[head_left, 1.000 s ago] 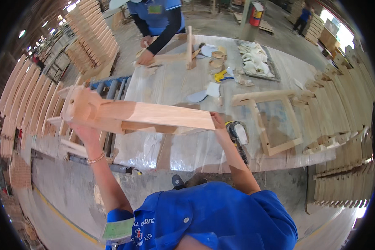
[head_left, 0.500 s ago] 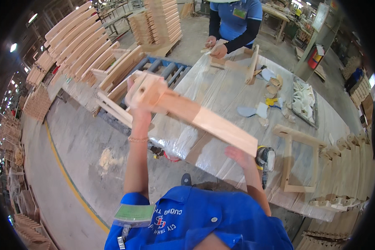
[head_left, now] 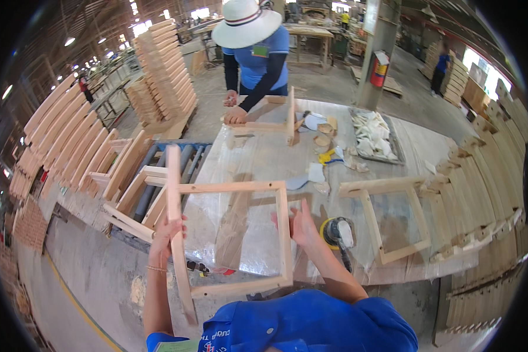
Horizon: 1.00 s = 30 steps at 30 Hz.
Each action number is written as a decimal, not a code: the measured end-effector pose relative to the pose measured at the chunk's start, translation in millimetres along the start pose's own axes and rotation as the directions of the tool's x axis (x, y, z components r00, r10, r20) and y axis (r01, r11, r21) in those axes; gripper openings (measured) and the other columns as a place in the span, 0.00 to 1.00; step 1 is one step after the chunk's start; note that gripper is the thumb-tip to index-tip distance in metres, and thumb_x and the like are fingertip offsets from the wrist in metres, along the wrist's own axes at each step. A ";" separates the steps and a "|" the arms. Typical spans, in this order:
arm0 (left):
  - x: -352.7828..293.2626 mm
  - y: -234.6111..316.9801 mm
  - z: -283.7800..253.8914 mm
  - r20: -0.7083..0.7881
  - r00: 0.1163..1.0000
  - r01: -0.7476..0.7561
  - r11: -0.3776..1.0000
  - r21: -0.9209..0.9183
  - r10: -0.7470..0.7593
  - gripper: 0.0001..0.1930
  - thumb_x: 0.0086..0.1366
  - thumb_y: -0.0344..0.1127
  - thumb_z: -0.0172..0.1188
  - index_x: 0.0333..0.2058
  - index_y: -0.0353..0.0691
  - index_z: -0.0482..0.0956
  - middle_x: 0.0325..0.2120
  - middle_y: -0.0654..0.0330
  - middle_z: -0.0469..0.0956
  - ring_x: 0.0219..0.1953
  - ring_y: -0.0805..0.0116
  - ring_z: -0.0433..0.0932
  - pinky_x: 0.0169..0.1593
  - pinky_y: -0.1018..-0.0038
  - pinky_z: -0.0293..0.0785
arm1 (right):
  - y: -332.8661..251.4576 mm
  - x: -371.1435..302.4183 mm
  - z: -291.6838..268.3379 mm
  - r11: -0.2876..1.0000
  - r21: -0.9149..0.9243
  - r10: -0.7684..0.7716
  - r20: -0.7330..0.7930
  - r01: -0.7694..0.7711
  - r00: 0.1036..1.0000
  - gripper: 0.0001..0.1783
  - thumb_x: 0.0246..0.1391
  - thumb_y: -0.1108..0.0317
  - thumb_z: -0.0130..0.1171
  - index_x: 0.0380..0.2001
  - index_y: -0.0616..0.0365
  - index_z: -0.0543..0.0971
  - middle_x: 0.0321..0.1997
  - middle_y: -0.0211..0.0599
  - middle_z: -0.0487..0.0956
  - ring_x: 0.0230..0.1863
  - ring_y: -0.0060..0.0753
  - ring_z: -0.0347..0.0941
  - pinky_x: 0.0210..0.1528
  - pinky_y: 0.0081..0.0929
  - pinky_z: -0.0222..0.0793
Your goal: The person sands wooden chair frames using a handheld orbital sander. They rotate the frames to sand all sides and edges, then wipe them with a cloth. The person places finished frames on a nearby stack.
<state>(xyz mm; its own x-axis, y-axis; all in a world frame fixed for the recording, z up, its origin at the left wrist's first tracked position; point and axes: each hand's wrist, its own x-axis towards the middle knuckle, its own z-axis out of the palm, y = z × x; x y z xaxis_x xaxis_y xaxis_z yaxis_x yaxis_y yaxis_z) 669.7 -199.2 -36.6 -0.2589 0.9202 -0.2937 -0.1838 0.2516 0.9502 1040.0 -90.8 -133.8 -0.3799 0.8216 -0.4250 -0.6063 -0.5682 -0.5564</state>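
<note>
I hold a pale wooden frame (head_left: 234,188), a rectangle with one longer side bar, tilted up over the near edge of the table. My left hand (head_left: 169,233) is wrapped round the long left bar. At the opposite side, my right hand (head_left: 302,226) has its fingers reaching behind the right bar, its thumb raised. Just right of that hand, a sander (head_left: 333,232) with a yellow rim rests on the table. Another wooden frame (head_left: 366,205) lies flat farther right.
The plastic-covered table (head_left: 217,170) carries a tray of white scraps (head_left: 374,135) and a yellow-handled tool (head_left: 328,156). Across it, a co-worker (head_left: 255,64) handles another wooden piece. A roller conveyor (head_left: 152,176) with frames stands left; stacked wooden parts (head_left: 481,182) stand right.
The wooden frame has turned from edge-on to facing me and come lower and nearer. My left hand has moved down the long bar; my right hand now touches the right bar.
</note>
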 end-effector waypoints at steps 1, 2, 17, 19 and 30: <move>-1.1 11.8 5.9 0.068 0.985 -0.161 0.987 0.016 0.160 0.22 0.56 0.33 0.69 0.48 0.39 0.72 0.37 0.62 0.76 0.34 0.75 0.75 0.37 0.75 0.77 | -8.8 0.2 4.9 0.999 0.005 -0.053 -0.019 0.053 0.998 0.45 0.64 0.30 0.36 0.63 0.61 0.63 0.53 0.56 0.77 0.54 0.50 0.76 0.50 0.46 0.77; -3.3 25.6 11.3 0.179 0.940 -0.307 0.949 0.069 0.291 0.24 0.55 0.32 0.70 0.50 0.39 0.72 0.39 0.61 0.76 0.37 0.73 0.76 0.42 0.74 0.76 | -15.8 -2.3 8.0 0.991 -0.012 -0.136 -0.030 0.136 0.990 0.43 0.64 0.31 0.37 0.63 0.61 0.63 0.51 0.54 0.78 0.53 0.47 0.76 0.50 0.43 0.76; -6.2 55.5 60.2 0.251 0.770 -0.637 0.696 0.331 0.586 0.48 0.49 0.29 0.75 0.67 0.39 0.57 0.63 0.58 0.65 0.63 0.65 0.65 0.65 0.69 0.64 | -50.9 -73.0 -86.1 -0.566 -0.799 -0.720 0.360 -0.202 0.593 0.46 0.53 0.55 0.67 0.70 0.50 0.55 0.64 0.59 0.63 0.63 0.55 0.67 0.60 0.41 0.68; -9.1 60.1 63.9 0.319 0.730 -0.681 0.689 0.250 0.605 0.52 0.47 0.32 0.77 0.68 0.39 0.56 0.66 0.57 0.62 0.65 0.65 0.62 0.67 0.68 0.61 | -48.3 -92.6 -106.8 -0.457 -0.879 -0.671 0.237 -0.139 0.702 0.50 0.47 0.58 0.71 0.70 0.49 0.56 0.64 0.59 0.62 0.64 0.57 0.65 0.58 0.42 0.70; -23.3 98.1 103.3 0.205 0.639 -0.736 0.667 -0.114 0.741 0.44 0.53 0.35 0.73 0.66 0.37 0.59 0.60 0.54 0.67 0.61 0.66 0.67 0.62 0.71 0.65 | -48.7 -85.5 -107.5 -0.235 -0.922 -0.637 -0.094 -0.308 0.766 0.47 0.40 0.61 0.75 0.64 0.41 0.64 0.57 0.53 0.68 0.54 0.56 0.72 0.50 0.46 0.73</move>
<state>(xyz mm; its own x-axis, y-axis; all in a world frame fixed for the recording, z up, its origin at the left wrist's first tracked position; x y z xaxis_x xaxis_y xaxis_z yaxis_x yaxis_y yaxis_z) 755.7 -164.9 74.2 -0.1073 0.8362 0.5378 -0.0400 -0.5441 0.8380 1177.1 -138.3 -147.1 0.1605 0.9863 -0.0380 0.9033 -0.1623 -0.3971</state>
